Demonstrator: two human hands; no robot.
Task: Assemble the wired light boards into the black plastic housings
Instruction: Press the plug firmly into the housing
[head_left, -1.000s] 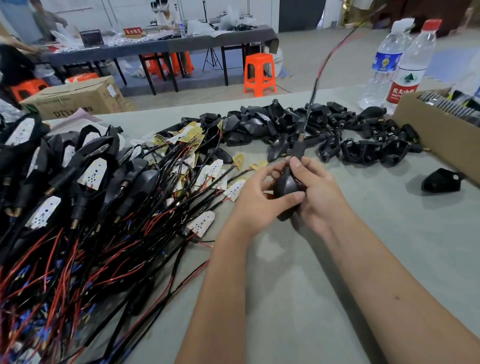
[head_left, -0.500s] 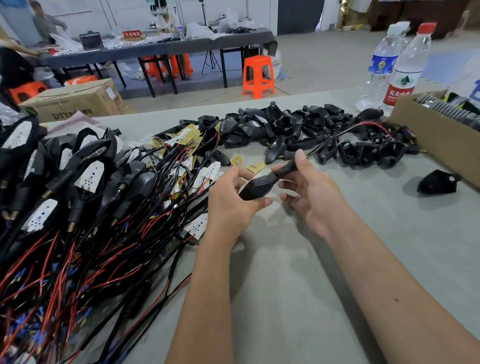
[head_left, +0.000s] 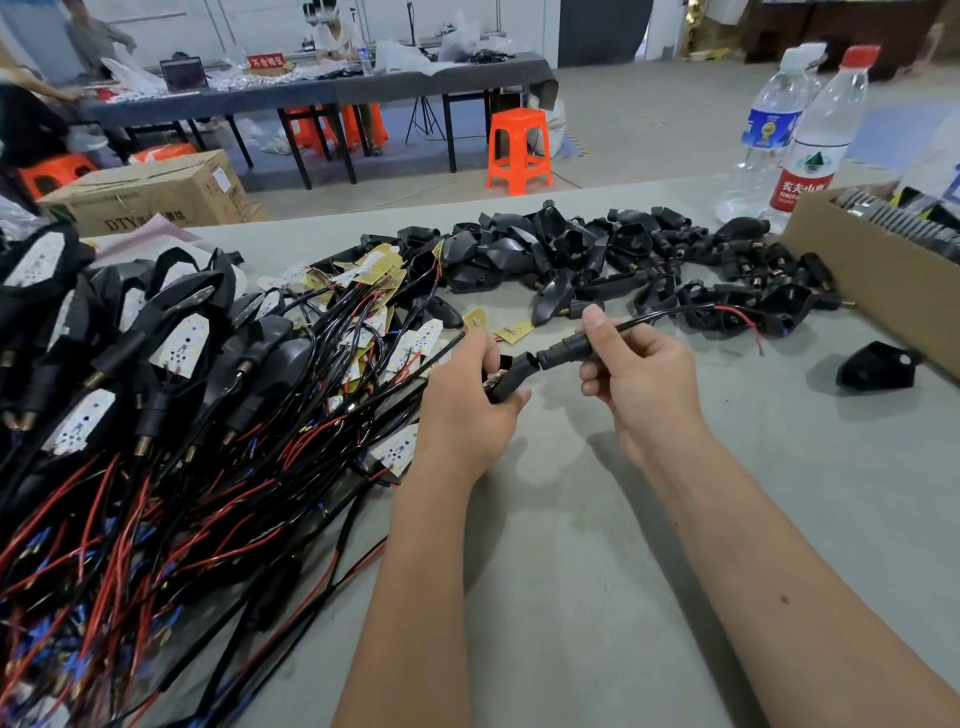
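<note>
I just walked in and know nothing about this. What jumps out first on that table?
A big tangle of red and black wires with white light boards fills the left side. Behind, a heap of empty black housings runs across the table. At centre, the left hand and right hand hold one wired housing.

We had wired boards (head_left: 171, 395) piled left, housings (head_left: 597, 260) heaped behind our hands (head_left: 467, 410), box (head_left: 878, 280) right, bottles (head_left: 810, 140) behind it.
</note>
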